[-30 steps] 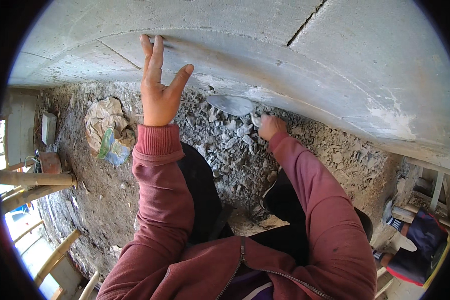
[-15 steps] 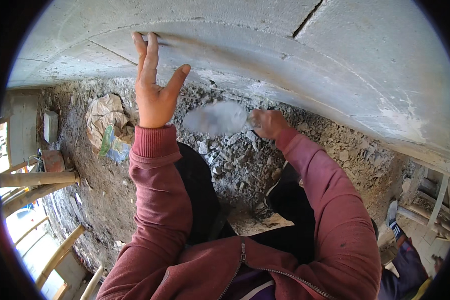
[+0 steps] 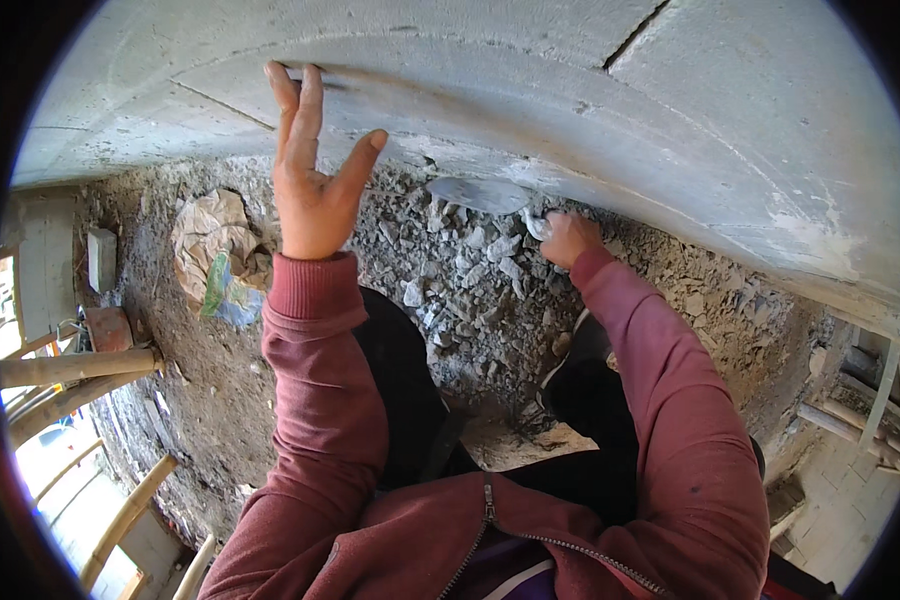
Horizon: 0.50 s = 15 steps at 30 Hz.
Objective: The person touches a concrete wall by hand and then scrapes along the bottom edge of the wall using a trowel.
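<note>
My left hand (image 3: 315, 185) is raised against the grey wall (image 3: 530, 90), fingertips touching its surface and thumb stretched apart; it holds nothing. My right hand (image 3: 572, 238) grips the handle of a trowel (image 3: 482, 195), whose flat grey blade points left. The blade lies along the foot of the wall, above the loose rubble; whether it touches the wall I cannot tell. Grey stones and broken mortar (image 3: 470, 265) cover the ground below the blade, between my shoes and the wall.
A crumpled paper sack (image 3: 215, 235) lies on the dirt to the left. Beyond it are a grey block (image 3: 101, 260), a reddish brick (image 3: 108, 328) and bamboo poles (image 3: 75, 367). At the right, more poles and planks (image 3: 855, 437) lie beside a paved floor (image 3: 820, 515).
My right hand has moved the trowel right and up toward the foot of the wall. My left hand stays on the wall. Another person at the lower right has mostly left view.
</note>
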Each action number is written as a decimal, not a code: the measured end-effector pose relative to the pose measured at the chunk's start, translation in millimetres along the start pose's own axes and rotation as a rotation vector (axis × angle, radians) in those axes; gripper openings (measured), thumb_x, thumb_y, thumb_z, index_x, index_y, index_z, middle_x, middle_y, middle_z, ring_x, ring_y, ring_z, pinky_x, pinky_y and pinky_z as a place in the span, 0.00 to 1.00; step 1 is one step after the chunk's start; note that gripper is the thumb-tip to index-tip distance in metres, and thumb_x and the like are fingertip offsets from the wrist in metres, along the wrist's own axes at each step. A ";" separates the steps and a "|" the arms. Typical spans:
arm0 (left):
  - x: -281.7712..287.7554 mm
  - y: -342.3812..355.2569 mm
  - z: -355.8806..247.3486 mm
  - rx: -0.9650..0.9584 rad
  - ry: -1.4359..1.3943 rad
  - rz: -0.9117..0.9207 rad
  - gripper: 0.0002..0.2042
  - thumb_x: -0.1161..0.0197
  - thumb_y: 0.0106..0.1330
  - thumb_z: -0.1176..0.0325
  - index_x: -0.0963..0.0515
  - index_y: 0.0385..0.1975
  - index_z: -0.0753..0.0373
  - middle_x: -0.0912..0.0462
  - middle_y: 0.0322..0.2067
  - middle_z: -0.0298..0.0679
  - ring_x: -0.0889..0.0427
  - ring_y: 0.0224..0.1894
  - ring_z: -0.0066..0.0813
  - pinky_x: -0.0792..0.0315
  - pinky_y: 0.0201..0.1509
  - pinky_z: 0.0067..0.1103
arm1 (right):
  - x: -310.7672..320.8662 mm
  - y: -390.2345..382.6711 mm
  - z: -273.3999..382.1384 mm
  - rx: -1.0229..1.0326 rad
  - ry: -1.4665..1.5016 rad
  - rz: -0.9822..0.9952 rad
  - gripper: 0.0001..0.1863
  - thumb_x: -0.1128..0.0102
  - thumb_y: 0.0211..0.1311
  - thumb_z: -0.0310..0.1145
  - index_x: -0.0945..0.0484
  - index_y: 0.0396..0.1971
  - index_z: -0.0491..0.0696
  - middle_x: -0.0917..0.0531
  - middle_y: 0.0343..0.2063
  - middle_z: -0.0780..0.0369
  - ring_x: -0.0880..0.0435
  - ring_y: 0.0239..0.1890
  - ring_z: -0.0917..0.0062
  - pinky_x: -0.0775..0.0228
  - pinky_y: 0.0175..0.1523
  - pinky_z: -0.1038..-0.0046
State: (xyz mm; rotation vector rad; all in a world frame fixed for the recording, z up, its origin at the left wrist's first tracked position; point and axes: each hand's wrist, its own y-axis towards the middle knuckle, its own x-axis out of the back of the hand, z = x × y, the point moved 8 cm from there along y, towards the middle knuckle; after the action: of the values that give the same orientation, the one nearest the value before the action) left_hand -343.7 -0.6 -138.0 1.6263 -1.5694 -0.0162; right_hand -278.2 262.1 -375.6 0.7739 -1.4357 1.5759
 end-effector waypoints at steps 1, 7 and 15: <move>-0.6 -1.2 1.6 0.009 -0.025 0.007 0.35 0.34 0.54 0.74 0.43 0.62 0.65 0.59 0.67 0.52 0.54 0.68 0.41 0.50 0.66 0.34 | -3.7 -1.9 2.5 0.028 0.116 0.023 0.11 0.42 0.45 0.39 0.24 0.25 0.48 0.19 0.27 0.55 0.19 0.29 0.61 0.27 0.37 0.61; -1.2 -0.5 2.9 0.007 -0.008 -0.008 0.35 0.34 0.55 0.74 0.43 0.62 0.65 0.58 0.67 0.52 0.52 0.68 0.42 0.46 0.64 0.37 | -7.4 -4.6 20.6 0.184 0.122 -0.104 0.10 0.42 0.45 0.38 0.26 0.27 0.50 0.19 0.26 0.57 0.19 0.30 0.61 0.27 0.37 0.62; -2.8 -2.1 4.4 0.026 -0.035 -0.005 0.34 0.35 0.54 0.75 0.42 0.62 0.64 0.59 0.67 0.53 0.54 0.68 0.45 0.45 0.64 0.38 | -21.4 3.5 21.0 0.187 0.151 -0.052 0.11 0.42 0.44 0.37 0.24 0.29 0.50 0.19 0.28 0.56 0.19 0.30 0.59 0.27 0.37 0.62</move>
State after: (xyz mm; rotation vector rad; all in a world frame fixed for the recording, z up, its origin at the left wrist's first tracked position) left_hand -345.0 -1.0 -143.5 1.6583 -1.5982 -0.0271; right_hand -273.6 237.7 -392.7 0.7763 -1.1631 1.7071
